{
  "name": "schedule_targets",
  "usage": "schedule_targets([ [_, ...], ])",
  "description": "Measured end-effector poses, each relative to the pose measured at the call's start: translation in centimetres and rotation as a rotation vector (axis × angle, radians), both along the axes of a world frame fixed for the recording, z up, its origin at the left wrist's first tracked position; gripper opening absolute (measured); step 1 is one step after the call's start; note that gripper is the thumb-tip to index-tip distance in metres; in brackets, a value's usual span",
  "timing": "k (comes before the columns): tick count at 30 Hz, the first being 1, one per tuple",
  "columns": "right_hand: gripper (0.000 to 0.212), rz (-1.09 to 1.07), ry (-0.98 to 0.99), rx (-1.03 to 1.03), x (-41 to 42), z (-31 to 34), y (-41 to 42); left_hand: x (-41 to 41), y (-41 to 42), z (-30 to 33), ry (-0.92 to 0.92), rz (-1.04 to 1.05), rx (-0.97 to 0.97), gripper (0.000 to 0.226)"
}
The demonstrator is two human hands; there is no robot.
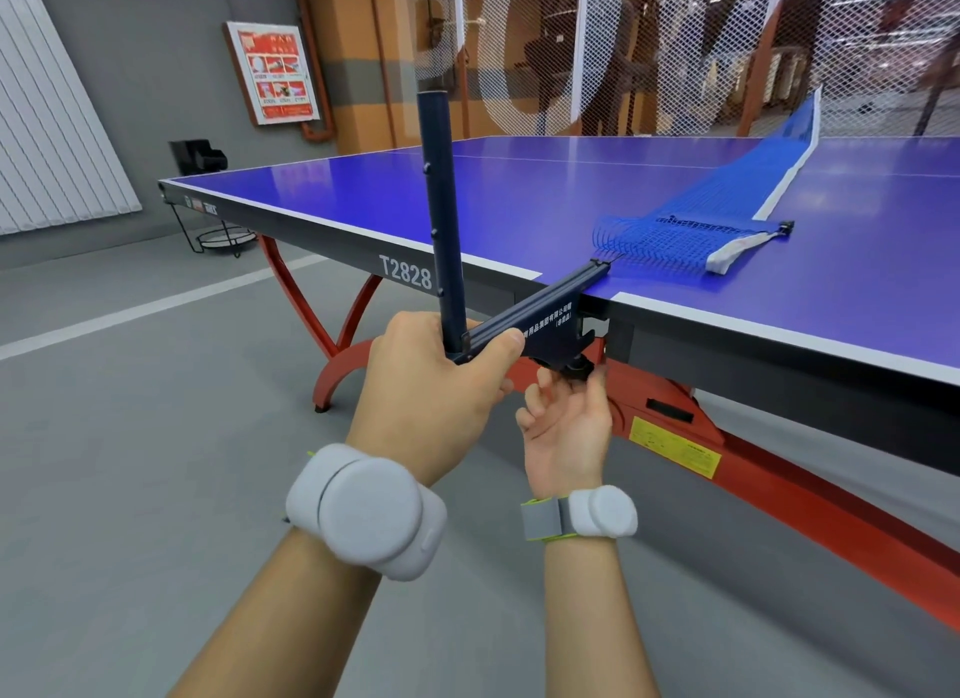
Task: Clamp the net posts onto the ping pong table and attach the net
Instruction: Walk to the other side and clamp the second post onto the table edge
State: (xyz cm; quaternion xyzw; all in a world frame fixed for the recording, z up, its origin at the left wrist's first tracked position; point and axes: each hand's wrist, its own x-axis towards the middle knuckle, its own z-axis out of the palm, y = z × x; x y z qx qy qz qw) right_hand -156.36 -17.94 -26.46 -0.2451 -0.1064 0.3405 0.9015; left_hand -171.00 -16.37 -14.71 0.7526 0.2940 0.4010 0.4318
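Step in hand, as judged: clamping the first post; the net was not yet attached.

The dark blue metal net post with its horizontal clamp arm (540, 310) sat at frame centre, arm tip resting over the white-lined edge of the blue ping pong table (519, 198), upright tube rising toward the upper middle.

The left hand (441, 380) gripped the junction of tube and arm, thumb lying along the arm's side, wrist straight, forearm entering from lower left.

The right hand (566, 416) reached up beneath the clamp, palm toward the camera, fingertips pinching the black clamp screw knob (579, 367).

The blue mesh net with white tape border (727, 214) lay slack on the tabletop, centre right, trailing to the upper right.

Next move likely calls for turning the knob until the clamp bites, holding the post plumb.
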Motion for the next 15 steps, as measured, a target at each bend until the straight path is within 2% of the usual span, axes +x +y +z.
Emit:
schedule_targets([
  [3,0.037,0.044,0.025,0.023,0.5,0.0,-0.4,0.0,-0.1,0.0,0.004,0.002,0.005,0.021],
  [6,0.019,0.214,0.188,0.146,2.3,0.4,-1.2,0.0,-0.1,0.1,0.007,0.008,0.008,0.024],
  [9,0.024,0.356,0.303,0.224,3.0,0.2,-1.7,0.0,-0.2,0.2,0.01,0.005,0.011,0.028],
  [11,0.028,0.304,0.278,0.225,2.3,0.3,-1.3,0.0,-0.1,0.1,0.007,0.0,0.014,0.026],
  [15,0.046,0.017,0.073,0.122,-0.4,0.2,0.6,-0.1,0.0,-0.1,-0.002,-0.007,0.031,0.024],
])
